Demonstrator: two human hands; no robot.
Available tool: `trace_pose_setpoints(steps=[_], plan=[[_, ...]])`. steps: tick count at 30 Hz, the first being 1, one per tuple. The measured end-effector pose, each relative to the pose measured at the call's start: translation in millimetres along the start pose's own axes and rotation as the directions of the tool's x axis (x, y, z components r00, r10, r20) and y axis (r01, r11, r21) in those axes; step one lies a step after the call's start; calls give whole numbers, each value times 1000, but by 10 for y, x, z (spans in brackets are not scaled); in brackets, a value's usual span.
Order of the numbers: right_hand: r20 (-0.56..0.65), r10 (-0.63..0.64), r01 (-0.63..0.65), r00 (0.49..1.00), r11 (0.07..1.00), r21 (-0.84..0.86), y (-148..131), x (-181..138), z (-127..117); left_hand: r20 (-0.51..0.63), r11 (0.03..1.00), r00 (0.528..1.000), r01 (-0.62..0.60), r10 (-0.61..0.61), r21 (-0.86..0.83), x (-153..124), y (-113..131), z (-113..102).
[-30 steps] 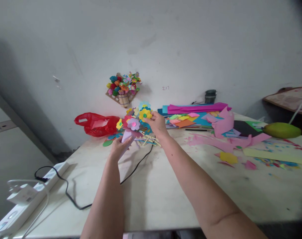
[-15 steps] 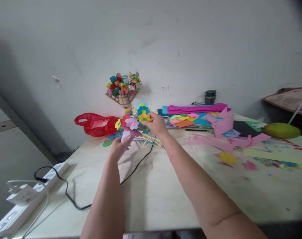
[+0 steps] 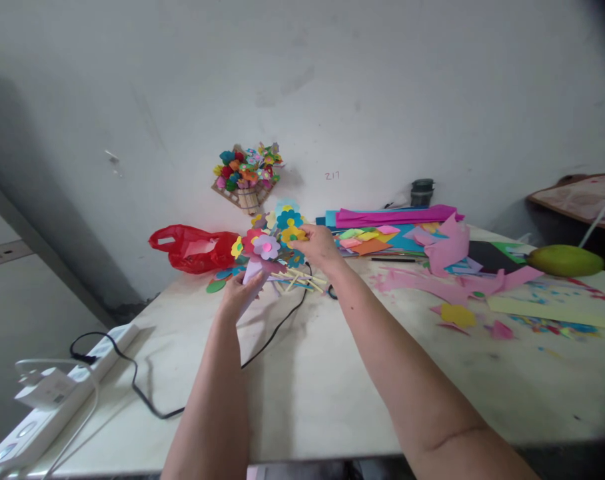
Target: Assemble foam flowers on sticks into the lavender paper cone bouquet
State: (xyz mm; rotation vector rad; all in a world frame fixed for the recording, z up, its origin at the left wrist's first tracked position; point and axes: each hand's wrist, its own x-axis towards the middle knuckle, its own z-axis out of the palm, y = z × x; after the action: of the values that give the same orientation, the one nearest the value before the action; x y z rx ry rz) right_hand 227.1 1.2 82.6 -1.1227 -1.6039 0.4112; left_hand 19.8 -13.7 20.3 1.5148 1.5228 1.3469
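My left hand [image 3: 236,297] is closed around a lilac paper holder [image 3: 253,269], from which a bunch of paper flowers fans out. Among the blooms are a lilac flower [image 3: 267,247] with a pink centre, a small yellow one [image 3: 237,247] at the left and a blue one [image 3: 289,218] at the top. With thumb and fingers, my right hand [image 3: 319,247] pinches the edge of a yellow-orange paper flower [image 3: 292,234] at the bunch's right side. The stems inside the holder are hidden.
A red plastic bag [image 3: 195,251] lies behind at the left. Pale sticks [image 3: 302,279] and a black cable [image 3: 282,325] lie under the bunch. Coloured paper [image 3: 397,216], pink scraps [image 3: 450,250] and a green fruit [image 3: 565,261] are at the right; a power strip [image 3: 65,400] is at the left.
My right hand has shifted slightly to the right, still at the yellow-orange flower. The flowers have moved a little with it, and my left hand keeps its hold on the lilac holder.
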Motion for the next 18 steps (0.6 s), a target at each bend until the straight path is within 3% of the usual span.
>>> trace_pose_setpoints(steps=[8, 18], plan=[[22, 7, -6, 1000, 998, -69, -64, -22, -21, 5, 1000, 1000, 8, -8, 1, -4, 23, 1], [58, 40, -33, 998, 991, -127, -89, -19, -34, 17, 998, 1000, -10, 11, -56, 118, -150, -13]])
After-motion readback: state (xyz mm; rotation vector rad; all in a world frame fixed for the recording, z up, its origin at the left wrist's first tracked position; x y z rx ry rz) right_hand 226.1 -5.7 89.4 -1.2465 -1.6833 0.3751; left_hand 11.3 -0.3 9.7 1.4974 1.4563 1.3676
